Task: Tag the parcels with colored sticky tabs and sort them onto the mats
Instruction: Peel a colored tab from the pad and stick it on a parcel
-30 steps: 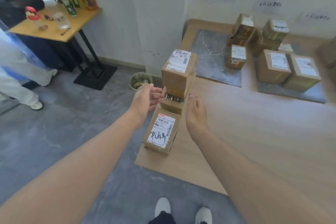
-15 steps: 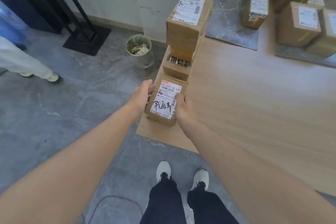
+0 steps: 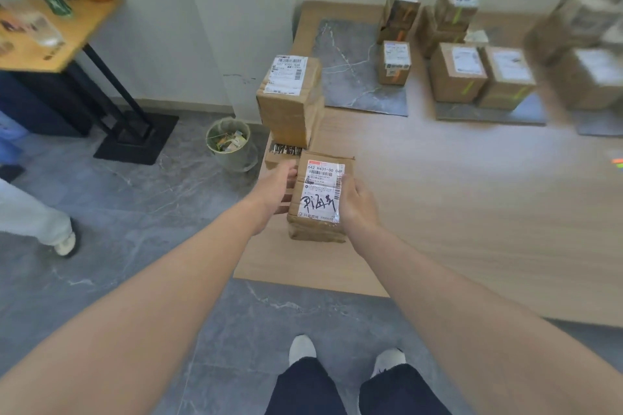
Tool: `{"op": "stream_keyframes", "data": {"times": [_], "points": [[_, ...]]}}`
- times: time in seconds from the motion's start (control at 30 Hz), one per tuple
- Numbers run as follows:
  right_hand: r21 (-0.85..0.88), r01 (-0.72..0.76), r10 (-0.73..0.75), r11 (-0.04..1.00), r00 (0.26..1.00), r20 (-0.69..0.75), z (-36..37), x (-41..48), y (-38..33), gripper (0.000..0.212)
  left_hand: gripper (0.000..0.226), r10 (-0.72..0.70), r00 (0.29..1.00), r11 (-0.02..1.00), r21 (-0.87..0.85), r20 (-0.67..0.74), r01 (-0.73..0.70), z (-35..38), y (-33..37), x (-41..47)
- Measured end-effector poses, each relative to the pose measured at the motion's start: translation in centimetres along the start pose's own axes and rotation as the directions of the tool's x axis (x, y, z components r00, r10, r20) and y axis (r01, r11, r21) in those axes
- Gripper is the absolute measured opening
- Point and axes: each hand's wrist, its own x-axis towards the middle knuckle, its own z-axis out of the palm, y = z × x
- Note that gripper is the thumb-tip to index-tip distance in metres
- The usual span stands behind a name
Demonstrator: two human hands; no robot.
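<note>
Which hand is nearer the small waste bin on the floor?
Left. The left hand grips the labelled parcel on the side facing the waste bin; the right hand grips its opposite side, farther away.

One parcel (image 3: pixel 320 195) in front of parcel stack (image 3: pixel 290 94), bin (image 3: pixel 232 162) left of stack, mats (image 3: pixel 350 77) behind right.

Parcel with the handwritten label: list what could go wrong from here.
1. The left hand and right hand grip the parcel by its sides; it might slip if one hand lets go to fetch a tab.
2. The stacked boxes stand close behind the left hand at the platform edge, beside the waste bin; a bump could topple them.
</note>
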Motion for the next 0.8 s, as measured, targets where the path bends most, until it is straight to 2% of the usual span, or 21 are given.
{"op": "stream_keyframes", "data": {"times": [0.13, 0.33, 0.5, 0.6, 0.8], "points": [[0.055, 0.032, -0.027, 0.998, 0.996, -0.08, -5.5, -0.2, -2.0, 0.054, 0.042, 0.06, 0.998, 0.998, 0.0, 0.024, -0.06, 4.0, 3.3, -0.8], [0.156, 0.097, -0.071, 0.983, 0.984, -0.164, -15.6, 1.3, -3.0, 0.045, 0.038, 0.143, 0.986, 0.99, -0.004, 0.079, -0.143, 13.2, 6.6, -1.8], [0.202, 0.119, -0.094, 0.972, 0.987, -0.129, -24.6, 3.9, -1.9, 0.039, 0.029, 0.158, 0.984, 0.987, -0.039, 0.077, -0.156, 22.2, 8.1, -2.8], [0.186, 0.122, -0.109, 0.975, 0.991, -0.08, -29.7, 5.9, -1.1, 0.039, 0.03, 0.153, 0.987, 0.986, -0.077, 0.048, -0.149, 27.5, 8.8, -2.8], [0.085, 0.104, -0.096, 0.991, 0.991, -0.098, -36.3, 11.5, 1.6, 0.044, 0.026, 0.129, 0.989, 0.988, -0.093, 0.074, -0.122, 35.6, 9.7, -1.5]]}}
